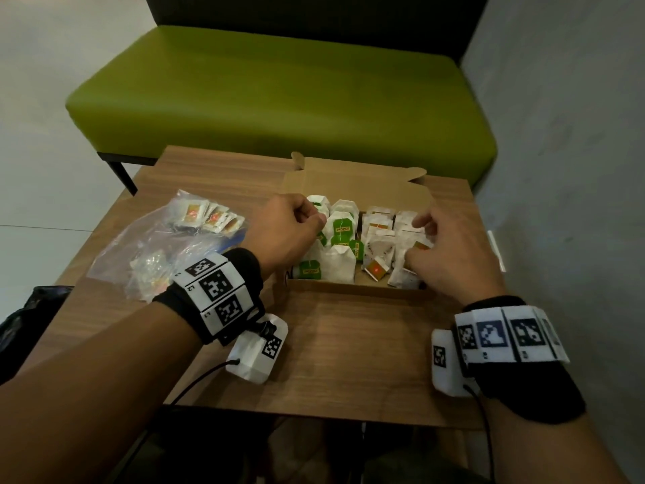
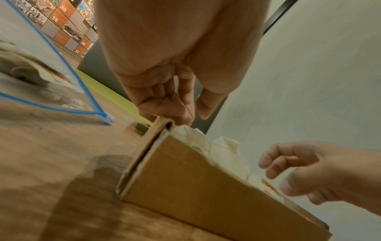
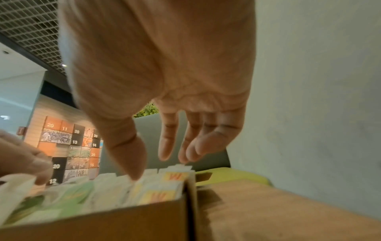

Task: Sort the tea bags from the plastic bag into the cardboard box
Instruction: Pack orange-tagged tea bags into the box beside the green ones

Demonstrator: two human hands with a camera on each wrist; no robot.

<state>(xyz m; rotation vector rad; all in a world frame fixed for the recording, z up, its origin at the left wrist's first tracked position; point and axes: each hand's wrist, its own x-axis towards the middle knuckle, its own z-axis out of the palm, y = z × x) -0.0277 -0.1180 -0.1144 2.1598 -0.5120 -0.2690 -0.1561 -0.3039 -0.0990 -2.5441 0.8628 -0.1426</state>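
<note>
An open cardboard box [image 1: 352,289] sits mid-table. Green-tagged tea bags [image 1: 343,227] stand in its left half and orange-tagged tea bags [image 1: 378,225] in its right half. My left hand [image 1: 316,218] hovers over the green-tagged side with fingers curled. In the left wrist view the left hand [image 2: 189,112] has its thumb apart and nothing in it, by the box [image 2: 195,187] corner. My right hand [image 1: 417,239] is spread over the orange-tagged side. In the right wrist view the right hand [image 3: 156,166] touches the bags with its thumb tip. The clear plastic bag [image 1: 157,253], left of the box, holds more orange-tagged tea bags [image 1: 206,216].
The wooden table [image 1: 349,361] has bare surface in front of the box. A green bench [image 1: 279,99] stands behind the table. A grey wall [image 1: 576,169] runs close along the right edge, and a dark bag [image 1: 31,316] sits low at the left.
</note>
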